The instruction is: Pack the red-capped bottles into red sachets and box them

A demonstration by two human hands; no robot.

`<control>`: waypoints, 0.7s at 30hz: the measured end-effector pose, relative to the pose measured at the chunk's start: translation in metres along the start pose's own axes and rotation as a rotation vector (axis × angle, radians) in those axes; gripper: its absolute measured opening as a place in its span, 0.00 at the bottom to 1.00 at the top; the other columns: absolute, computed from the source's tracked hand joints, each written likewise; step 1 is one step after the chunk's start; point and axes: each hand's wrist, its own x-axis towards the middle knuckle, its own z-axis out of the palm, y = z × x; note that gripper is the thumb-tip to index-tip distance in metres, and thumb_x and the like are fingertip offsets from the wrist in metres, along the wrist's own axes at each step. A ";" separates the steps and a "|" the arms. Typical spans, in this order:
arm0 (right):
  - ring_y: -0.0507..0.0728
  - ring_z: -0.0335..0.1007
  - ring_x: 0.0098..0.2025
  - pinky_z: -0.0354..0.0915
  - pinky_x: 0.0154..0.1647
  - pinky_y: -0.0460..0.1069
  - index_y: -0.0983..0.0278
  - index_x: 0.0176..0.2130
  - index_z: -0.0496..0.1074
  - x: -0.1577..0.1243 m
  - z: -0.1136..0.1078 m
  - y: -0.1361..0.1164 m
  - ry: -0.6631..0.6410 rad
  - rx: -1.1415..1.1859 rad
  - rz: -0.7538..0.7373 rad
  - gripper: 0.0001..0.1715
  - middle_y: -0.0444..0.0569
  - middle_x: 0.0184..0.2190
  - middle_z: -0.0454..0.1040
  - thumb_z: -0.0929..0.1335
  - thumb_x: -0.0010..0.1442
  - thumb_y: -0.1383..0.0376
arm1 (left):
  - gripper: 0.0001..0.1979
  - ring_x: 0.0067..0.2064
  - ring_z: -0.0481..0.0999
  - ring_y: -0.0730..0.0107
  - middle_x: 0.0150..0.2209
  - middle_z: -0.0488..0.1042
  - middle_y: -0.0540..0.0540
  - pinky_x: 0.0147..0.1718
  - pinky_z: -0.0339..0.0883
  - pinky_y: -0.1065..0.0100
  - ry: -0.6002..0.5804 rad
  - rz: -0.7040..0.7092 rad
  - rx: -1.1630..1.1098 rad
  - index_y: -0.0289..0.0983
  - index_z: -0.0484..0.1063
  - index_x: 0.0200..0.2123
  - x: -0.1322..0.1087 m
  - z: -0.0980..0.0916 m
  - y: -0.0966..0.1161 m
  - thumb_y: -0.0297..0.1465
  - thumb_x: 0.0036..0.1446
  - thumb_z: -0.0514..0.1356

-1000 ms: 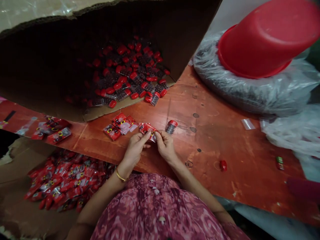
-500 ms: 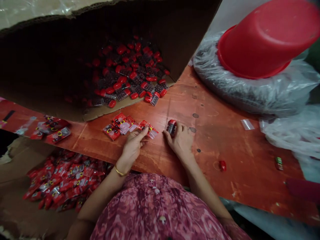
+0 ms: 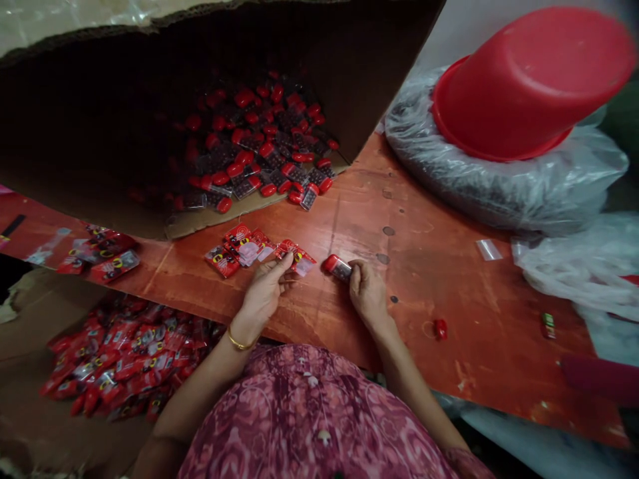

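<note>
Between the thumb and fingers of my left hand (image 3: 267, 286) is a small red printed packet (image 3: 301, 259) with a clear part. My right hand (image 3: 368, 289) grips the clear end of a small container (image 3: 340, 267), which has a red cap and dark contents. The container lies tilted, its red cap pointing left toward the packet, with a gap between them. Left of my left hand, several more red printed packets (image 3: 224, 261) lie in a loose group on the orange-red table (image 3: 319, 313).
A big cardboard box (image 3: 389, 80) lies open toward me, holding many red-capped containers (image 3: 269, 153). Below left, another carton (image 3: 30, 379) holds a heap of filled red packets (image 3: 124, 359). At right, a red bucket (image 3: 529, 86) sits upside down on a plastic-wrapped bundle (image 3: 494, 193).
My right hand has shifted its grip on the container, which has turned from nearly upright to lying with its cap leftward. My left hand and its packet have hardly moved.
</note>
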 end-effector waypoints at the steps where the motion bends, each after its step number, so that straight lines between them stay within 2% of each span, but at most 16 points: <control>1: 0.59 0.70 0.32 0.63 0.34 0.52 0.66 0.41 0.72 -0.002 0.000 0.000 0.013 0.034 0.013 0.20 0.55 0.32 0.76 0.55 0.62 0.62 | 0.21 0.22 0.72 0.77 0.20 0.74 0.52 0.21 0.63 0.76 0.004 -0.003 0.001 0.35 0.70 0.22 0.000 0.000 0.000 0.40 0.28 0.73; 5: 0.60 0.72 0.38 0.66 0.38 0.54 0.67 0.44 0.71 -0.004 -0.002 0.000 0.032 0.190 0.019 0.25 0.58 0.39 0.77 0.55 0.64 0.54 | 0.22 0.21 0.71 0.78 0.20 0.74 0.53 0.21 0.63 0.77 0.012 -0.002 0.008 0.35 0.70 0.23 0.001 -0.001 -0.001 0.41 0.27 0.73; 8: 0.59 0.72 0.36 0.65 0.38 0.53 0.66 0.43 0.72 -0.003 -0.004 0.001 -0.022 0.116 -0.027 0.26 0.57 0.37 0.77 0.57 0.64 0.52 | 0.22 0.21 0.71 0.78 0.20 0.74 0.53 0.20 0.62 0.77 0.019 0.003 0.010 0.35 0.70 0.23 0.003 -0.002 -0.002 0.41 0.27 0.73; 11: 0.59 0.70 0.36 0.63 0.40 0.53 0.66 0.44 0.73 -0.007 -0.008 -0.002 -0.054 -0.074 -0.114 0.23 0.57 0.35 0.77 0.57 0.65 0.55 | 0.22 0.21 0.72 0.78 0.20 0.74 0.53 0.21 0.62 0.77 0.026 0.007 0.006 0.35 0.70 0.23 0.003 -0.004 -0.002 0.41 0.27 0.73; 14: 0.63 0.67 0.43 0.60 0.45 0.56 0.69 0.52 0.67 -0.012 -0.013 -0.010 -0.037 -0.206 -0.217 0.26 0.62 0.45 0.73 0.58 0.63 0.55 | 0.21 0.22 0.72 0.77 0.20 0.73 0.53 0.22 0.63 0.76 0.023 0.014 0.011 0.35 0.70 0.23 0.003 -0.006 -0.001 0.41 0.28 0.73; 16: 0.64 0.65 0.46 0.58 0.48 0.58 0.69 0.54 0.66 -0.014 -0.015 -0.014 -0.078 -0.261 -0.297 0.28 0.62 0.49 0.71 0.60 0.62 0.54 | 0.21 0.23 0.72 0.77 0.20 0.73 0.53 0.23 0.64 0.76 0.025 0.013 0.010 0.35 0.69 0.23 0.003 -0.007 0.000 0.41 0.29 0.73; 18: 0.63 0.65 0.44 0.57 0.48 0.58 0.67 0.52 0.67 -0.013 -0.015 -0.015 -0.129 -0.277 -0.327 0.24 0.61 0.48 0.72 0.61 0.62 0.57 | 0.20 0.23 0.73 0.77 0.20 0.74 0.52 0.23 0.64 0.76 0.029 0.006 0.005 0.35 0.70 0.23 0.003 -0.008 0.001 0.40 0.30 0.73; 21: 0.62 0.66 0.40 0.60 0.43 0.57 0.67 0.48 0.69 -0.010 -0.013 -0.013 -0.131 -0.149 -0.260 0.19 0.60 0.43 0.74 0.60 0.61 0.62 | 0.19 0.23 0.73 0.76 0.21 0.74 0.52 0.23 0.64 0.75 0.033 0.003 0.003 0.35 0.70 0.24 0.003 -0.007 0.002 0.39 0.31 0.72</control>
